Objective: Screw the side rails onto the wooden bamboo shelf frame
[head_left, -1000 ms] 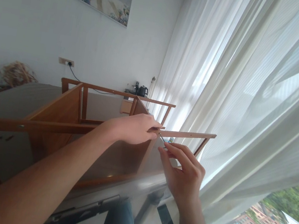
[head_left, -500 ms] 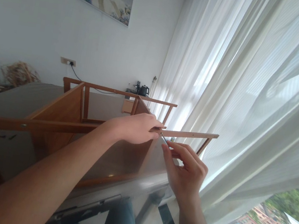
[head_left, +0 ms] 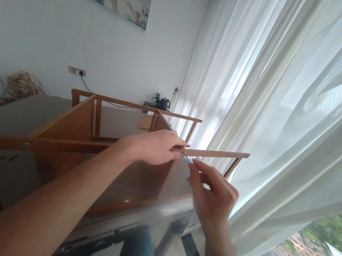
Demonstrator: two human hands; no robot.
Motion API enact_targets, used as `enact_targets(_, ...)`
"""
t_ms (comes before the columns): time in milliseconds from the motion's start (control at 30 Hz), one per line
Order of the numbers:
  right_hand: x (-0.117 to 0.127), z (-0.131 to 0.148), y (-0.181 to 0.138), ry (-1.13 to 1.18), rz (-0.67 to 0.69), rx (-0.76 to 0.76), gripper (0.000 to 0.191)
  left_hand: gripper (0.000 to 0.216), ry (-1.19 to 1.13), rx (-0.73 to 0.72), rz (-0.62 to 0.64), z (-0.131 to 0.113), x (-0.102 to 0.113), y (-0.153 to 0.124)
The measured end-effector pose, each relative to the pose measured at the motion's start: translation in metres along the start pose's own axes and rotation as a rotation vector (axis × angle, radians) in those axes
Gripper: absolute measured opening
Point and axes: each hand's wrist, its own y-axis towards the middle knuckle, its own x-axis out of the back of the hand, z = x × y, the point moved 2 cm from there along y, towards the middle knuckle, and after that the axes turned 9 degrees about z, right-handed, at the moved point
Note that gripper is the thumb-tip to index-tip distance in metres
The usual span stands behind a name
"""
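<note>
A wooden frame of brown rails and panels stands before me, and its near top rail (head_left: 215, 154) runs across to the right. My left hand (head_left: 160, 145) is closed around this rail near its middle, with the thumb below and the fingers on top. Just right of it, my right hand (head_left: 214, 191) pinches a thin metal rod-like tool (head_left: 187, 158) between thumb and fingers. The tool slants up to the rail, its tip meeting the side face beside my left fingertips. Its other end is hidden in my fingers.
A metal fitting (head_left: 26, 144) shows in the rail at the left. Sheer white curtains (head_left: 244, 92) hang close on the right. A black kettle (head_left: 164, 103) stands behind the frame, and a cable (head_left: 85, 83) runs from the wall socket (head_left: 77, 71). My legs (head_left: 140, 253) are below.
My right fingers have shifted slightly along the tool and turned a little. My left hand stays in place on the rail.
</note>
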Motion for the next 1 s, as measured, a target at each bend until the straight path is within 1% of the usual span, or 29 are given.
enact_targets(100, 0.0001, -0.0009, -0.0019, -0.006, -0.012, -0.005, 0.009, 0.045, -0.005, -0.01, -0.006, -0.0007, 0.0007, -0.0008)
enact_targets(233, 0.001, -0.0006, -0.0029, -0.02, 0.006, 0.001, 0.012, 0.041, -0.004, -0.019, -0.006, -0.0018, 0.001, -0.0006)
enact_targets(400, 0.0022, 0.0013, -0.0012, -0.04, 0.018, 0.056, 0.016, 0.043, -0.003, -0.029, -0.01, -0.0009, 0.0005, 0.0004)
enact_targets(633, 0.0006, -0.0015, -0.0011, -0.015, -0.017, -0.026, 0.016, 0.045, 0.012, 0.0, 0.007, -0.0008, -0.0002, 0.0011)
enact_targets(833, -0.0003, -0.0034, -0.0031, 0.048, 0.005, -0.048, 0.016, 0.048, 0.009, 0.011, 0.003, -0.0007, 0.0004, 0.0006)
enact_targets(933, 0.0015, -0.0063, -0.0057, 0.055, 0.018, -0.023, 0.019, 0.046, -0.01, -0.012, -0.001, -0.0001, 0.0003, 0.0008)
enact_targets(1000, 0.0033, -0.0083, -0.0071, 0.043, 0.059, 0.024, 0.022, 0.045, -0.017, -0.015, -0.004, 0.0001, 0.0001, 0.0009)
